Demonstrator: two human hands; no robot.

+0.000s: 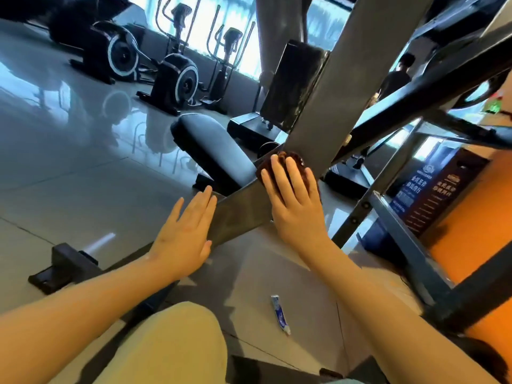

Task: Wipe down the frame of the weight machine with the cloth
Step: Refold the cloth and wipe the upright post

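A grey steel beam of the weight machine frame (pixel 238 214) crosses the view from lower left to upper right. A dark brown cloth (pixel 293 159) lies on the beam where it meets a second wide upright beam (pixel 346 79). My right hand (pixel 293 200) presses flat on the cloth with straight fingers, covering most of it. My left hand (pixel 185 231) rests flat against the lower left side of the same beam, fingers straight, holding nothing.
A padded bench seat (pixel 213 145) sits behind the beam. A toothpaste tube (pixel 281 314) lies on the tiled floor. Dark frame bars (pixel 415 239) cross at the right. Elliptical trainers (pixel 174 76) stand by the windows. A person (pixel 396 76) stands far back.
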